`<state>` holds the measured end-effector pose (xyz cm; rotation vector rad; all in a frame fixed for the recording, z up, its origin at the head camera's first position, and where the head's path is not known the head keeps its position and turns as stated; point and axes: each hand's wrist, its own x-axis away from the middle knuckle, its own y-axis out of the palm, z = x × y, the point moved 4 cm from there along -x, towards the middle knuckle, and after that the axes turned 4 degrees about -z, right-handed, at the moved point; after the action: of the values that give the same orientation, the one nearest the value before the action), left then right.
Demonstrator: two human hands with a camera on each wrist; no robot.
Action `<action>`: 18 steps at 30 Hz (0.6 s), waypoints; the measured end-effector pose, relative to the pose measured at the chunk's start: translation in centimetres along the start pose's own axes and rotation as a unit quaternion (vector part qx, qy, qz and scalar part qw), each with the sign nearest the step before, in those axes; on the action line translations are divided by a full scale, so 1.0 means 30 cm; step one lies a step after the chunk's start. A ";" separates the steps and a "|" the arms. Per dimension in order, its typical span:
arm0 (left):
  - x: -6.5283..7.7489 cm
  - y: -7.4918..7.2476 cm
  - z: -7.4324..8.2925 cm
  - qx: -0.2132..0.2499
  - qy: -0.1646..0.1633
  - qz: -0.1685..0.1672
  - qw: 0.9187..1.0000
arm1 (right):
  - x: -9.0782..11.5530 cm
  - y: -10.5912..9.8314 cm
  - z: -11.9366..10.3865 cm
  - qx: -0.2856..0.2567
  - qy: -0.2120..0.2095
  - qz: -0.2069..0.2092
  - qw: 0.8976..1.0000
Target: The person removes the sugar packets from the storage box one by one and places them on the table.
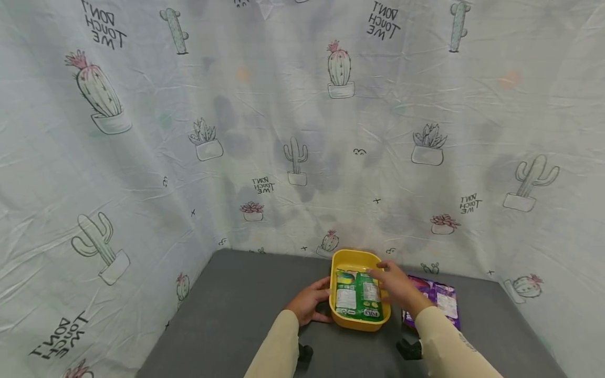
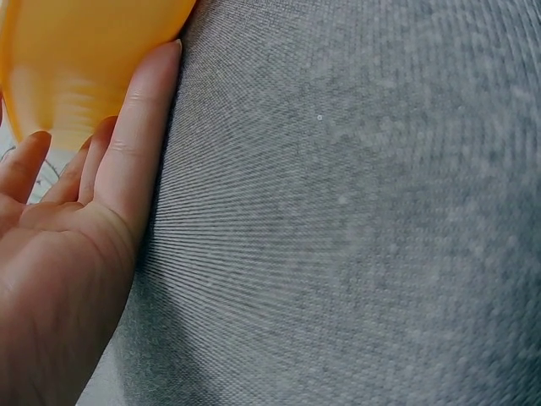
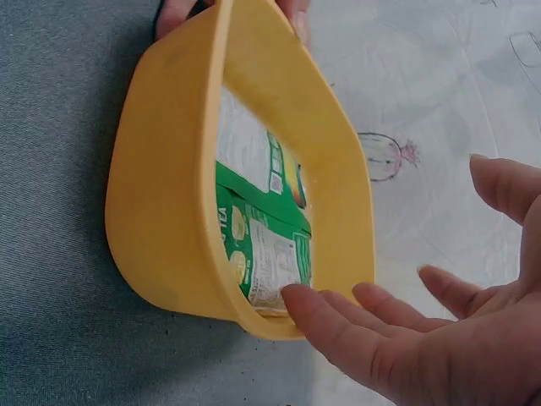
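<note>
Left of my wide-spread right grip (image 1: 398, 285), the yellow rectangular plastic tub (image 1: 359, 324) lies lengthwise near to far; my left grip (image 1: 308, 303), fingers extended, touches its left wall.

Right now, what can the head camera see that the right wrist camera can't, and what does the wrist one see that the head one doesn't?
Only the head view shows the purple packet lying on the table, and the person's two cream sleeves.

Only the right wrist view shows the palm side of the right grip up close.

Both show some of each hand, with the left grip at the side of the yellow box, the green packet inside it, and the cactus curtain behind.
</note>
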<state>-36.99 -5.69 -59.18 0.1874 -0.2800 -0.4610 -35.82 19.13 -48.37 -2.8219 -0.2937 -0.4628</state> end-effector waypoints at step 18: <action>-0.007 0.000 0.001 0.002 0.002 -0.006 1.000 | -0.050 0.101 0.006 0.055 0.043 0.030 0.997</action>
<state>-37.18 -5.60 -59.19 0.1948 -0.2752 -0.4718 -36.43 16.09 -49.72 -2.6871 -0.2086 -0.5354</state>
